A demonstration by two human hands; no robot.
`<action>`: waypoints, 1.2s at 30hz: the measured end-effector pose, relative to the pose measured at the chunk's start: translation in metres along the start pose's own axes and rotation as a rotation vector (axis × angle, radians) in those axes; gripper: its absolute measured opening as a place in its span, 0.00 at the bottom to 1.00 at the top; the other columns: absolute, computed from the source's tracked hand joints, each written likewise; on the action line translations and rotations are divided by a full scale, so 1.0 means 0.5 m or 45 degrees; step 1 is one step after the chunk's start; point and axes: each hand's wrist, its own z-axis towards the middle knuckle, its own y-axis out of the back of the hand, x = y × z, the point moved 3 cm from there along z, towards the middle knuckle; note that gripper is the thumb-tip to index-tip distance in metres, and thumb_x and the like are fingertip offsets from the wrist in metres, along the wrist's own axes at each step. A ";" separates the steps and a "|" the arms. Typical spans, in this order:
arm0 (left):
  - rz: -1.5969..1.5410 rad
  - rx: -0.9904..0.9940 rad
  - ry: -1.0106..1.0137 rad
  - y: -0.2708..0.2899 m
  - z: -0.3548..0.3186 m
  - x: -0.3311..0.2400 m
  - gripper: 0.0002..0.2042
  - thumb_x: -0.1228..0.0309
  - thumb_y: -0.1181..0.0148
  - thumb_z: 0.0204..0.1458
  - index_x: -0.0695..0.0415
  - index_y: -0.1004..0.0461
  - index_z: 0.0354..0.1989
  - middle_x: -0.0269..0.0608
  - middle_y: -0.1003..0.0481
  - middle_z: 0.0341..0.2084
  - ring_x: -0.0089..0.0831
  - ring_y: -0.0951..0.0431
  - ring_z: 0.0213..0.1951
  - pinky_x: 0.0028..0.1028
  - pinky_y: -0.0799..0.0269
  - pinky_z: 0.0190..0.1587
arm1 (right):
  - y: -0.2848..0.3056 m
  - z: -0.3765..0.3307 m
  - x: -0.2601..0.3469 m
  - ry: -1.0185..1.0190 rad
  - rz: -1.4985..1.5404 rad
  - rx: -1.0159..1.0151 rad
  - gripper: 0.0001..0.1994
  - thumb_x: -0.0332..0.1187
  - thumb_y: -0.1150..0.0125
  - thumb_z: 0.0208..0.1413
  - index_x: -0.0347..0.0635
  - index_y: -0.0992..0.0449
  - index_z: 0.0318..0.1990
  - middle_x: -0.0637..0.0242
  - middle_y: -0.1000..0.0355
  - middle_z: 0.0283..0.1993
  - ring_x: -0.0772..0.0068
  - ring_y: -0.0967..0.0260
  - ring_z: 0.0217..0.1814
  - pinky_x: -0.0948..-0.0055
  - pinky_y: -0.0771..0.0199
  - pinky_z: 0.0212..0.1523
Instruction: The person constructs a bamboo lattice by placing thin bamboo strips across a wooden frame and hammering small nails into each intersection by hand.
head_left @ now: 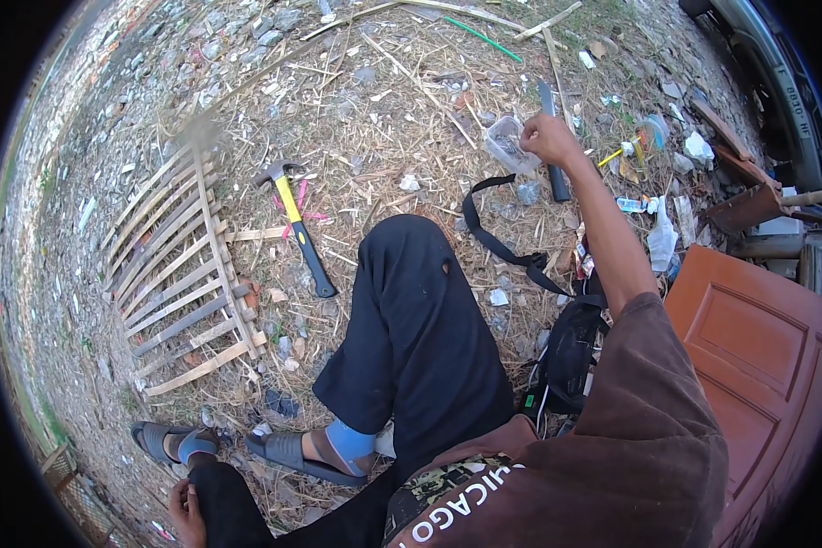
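Observation:
I sit on straw-strewn ground. My right hand (550,139) reaches far forward, its fingers curled at the right rim of a small clear plastic container (510,146); whether they pinch anything is hidden. Under that hand lies a long dark blade with a black handle (557,183). My left hand (187,511) rests low at the left on my black trouser leg, holding nothing. A claw hammer with a yellow and black handle (294,224) lies on the ground left of my raised knee (411,274). Beside it is a panel of bamboo slats (178,265).
A black bag (568,352) with a long strap (502,242) lies by my right side. An orange-brown wooden door panel (758,347) is at the right. Litter, sticks and stones cover the ground; a vehicle's edge (785,82) shows top right. My feet wear grey sandals (288,452).

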 end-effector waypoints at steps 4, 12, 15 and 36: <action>-0.311 0.025 0.802 0.026 0.090 -0.075 0.11 0.73 0.42 0.58 0.62 0.24 0.47 0.45 0.23 0.36 0.37 0.22 0.36 0.34 0.27 0.39 | 0.050 -0.030 0.099 0.041 0.650 -0.161 0.10 0.32 0.30 0.48 0.34 0.18 0.35 0.58 0.19 0.33 0.69 0.21 0.34 0.71 0.24 0.38; 0.074 0.141 -0.261 0.023 0.501 -0.308 0.11 0.72 0.39 0.55 0.57 0.23 0.46 0.46 0.22 0.42 0.48 0.22 0.46 0.42 0.27 0.50 | -0.068 -0.187 0.591 0.276 1.613 0.315 0.05 0.28 0.31 0.56 0.37 0.21 0.36 0.73 0.24 0.31 0.87 0.30 0.32 0.83 0.32 0.33; -0.455 -0.118 -0.370 -0.027 0.606 -0.399 0.15 0.72 0.35 0.54 0.56 0.23 0.50 0.46 0.22 0.44 0.45 0.22 0.48 0.38 0.27 0.52 | -0.155 -0.241 0.733 0.290 1.776 0.564 0.05 0.25 0.32 0.55 0.36 0.22 0.36 0.72 0.24 0.33 0.86 0.28 0.34 0.82 0.29 0.35; -1.593 -0.322 0.349 -0.305 0.613 -0.308 0.12 0.73 0.33 0.56 0.63 0.18 0.47 0.44 0.17 0.37 0.25 0.18 0.41 0.25 0.23 0.46 | -0.266 -0.266 0.803 0.191 1.577 1.087 0.16 0.38 0.31 0.58 0.39 0.28 0.45 0.62 0.19 0.35 0.76 0.25 0.32 0.75 0.29 0.32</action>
